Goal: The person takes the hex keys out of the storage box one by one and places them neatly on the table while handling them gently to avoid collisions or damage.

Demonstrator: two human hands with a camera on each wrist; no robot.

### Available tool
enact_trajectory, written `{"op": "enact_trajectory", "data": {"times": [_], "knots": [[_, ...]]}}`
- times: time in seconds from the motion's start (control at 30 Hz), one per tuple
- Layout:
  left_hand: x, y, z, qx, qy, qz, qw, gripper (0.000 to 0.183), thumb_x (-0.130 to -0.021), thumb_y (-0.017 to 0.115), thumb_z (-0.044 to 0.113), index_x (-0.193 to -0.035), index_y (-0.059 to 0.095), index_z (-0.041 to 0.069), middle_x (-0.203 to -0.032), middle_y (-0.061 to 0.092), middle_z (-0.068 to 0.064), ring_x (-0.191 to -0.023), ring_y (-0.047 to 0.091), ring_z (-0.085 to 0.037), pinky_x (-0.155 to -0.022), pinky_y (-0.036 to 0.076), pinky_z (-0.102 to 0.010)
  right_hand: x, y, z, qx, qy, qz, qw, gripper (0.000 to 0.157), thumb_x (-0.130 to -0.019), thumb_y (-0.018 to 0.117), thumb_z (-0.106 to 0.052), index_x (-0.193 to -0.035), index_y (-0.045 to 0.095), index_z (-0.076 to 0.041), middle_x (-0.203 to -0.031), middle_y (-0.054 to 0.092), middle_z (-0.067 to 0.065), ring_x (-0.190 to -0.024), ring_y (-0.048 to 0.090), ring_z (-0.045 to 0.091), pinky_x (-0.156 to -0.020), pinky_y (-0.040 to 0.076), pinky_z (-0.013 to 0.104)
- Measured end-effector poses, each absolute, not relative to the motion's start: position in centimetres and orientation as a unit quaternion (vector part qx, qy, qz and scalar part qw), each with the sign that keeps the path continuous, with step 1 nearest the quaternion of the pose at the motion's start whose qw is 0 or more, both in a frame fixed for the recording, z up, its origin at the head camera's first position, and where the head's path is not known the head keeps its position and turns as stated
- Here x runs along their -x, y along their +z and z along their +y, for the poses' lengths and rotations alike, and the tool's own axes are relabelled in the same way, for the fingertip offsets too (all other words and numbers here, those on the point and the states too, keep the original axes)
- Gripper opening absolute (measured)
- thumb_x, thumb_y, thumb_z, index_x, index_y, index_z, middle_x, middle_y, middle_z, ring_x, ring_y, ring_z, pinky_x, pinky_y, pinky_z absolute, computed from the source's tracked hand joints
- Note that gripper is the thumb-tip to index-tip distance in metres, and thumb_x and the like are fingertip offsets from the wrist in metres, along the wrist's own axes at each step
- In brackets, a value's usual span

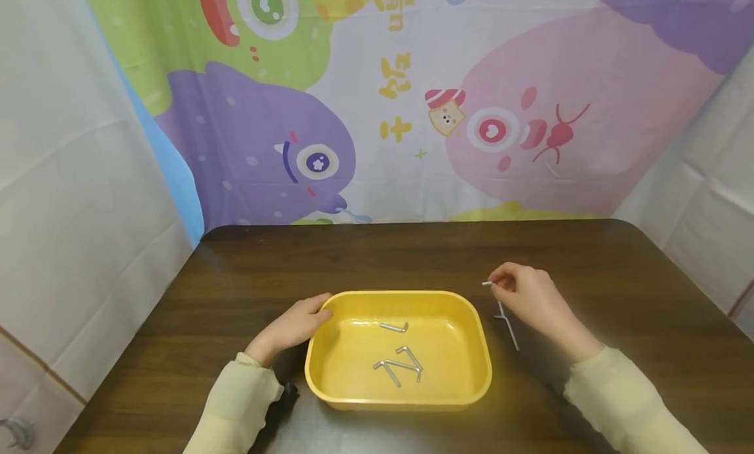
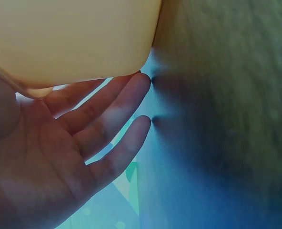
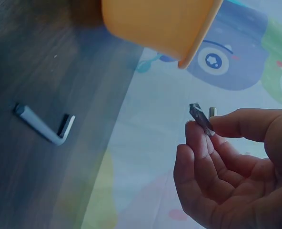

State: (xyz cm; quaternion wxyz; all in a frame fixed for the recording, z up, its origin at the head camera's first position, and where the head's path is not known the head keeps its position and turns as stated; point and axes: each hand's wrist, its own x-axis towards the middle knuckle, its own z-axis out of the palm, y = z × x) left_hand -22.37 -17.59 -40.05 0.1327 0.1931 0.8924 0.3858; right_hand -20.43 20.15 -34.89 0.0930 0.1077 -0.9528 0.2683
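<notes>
A yellow plastic tray [image 1: 398,401] stands on the table, with several silver hex keys [image 1: 393,328] lying loose inside it. My left hand [image 1: 296,322] holds the tray at its far left corner, thumb over the rim and fingers along the outer wall; two fingertips reach down to the tabletop in the left wrist view. To the right of the tray, my right hand [image 1: 530,299] pinches a hex key [image 3: 200,119] between thumb and fingertips, above the table. Below that hand, another L-shaped hex key [image 1: 511,334] lies on the wood.
The dark wooden table [image 1: 247,264] ends at a curtain [image 1: 400,192] printed with cartoon monsters. Pale sheets [image 1: 76,146] hang at both sides. A small dark object [image 1: 288,396] sits by the left sleeve.
</notes>
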Motion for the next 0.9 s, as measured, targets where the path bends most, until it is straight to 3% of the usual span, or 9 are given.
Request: {"op": "enact_trajectory", "data": {"times": [0.9], "knots": [[22.4,-40.2,-17.5,-0.19,0.391,0.89,0.137,0.02,-0.094,0.038,0.015,-0.104,0.054,0.008,-0.083,0.055,-0.007,-0.07,0.053,-0.015,-0.068,0.043,-0.03,20.8,-37.2,23.2,-0.091,0.236,-0.967,0.031,0.012,-0.08,0.06,-0.009,-0.09,0.061,-0.002,-0.072,0.057,0.003,-0.062,0.048,0.015,-0.055,0.038,0.028]]}}
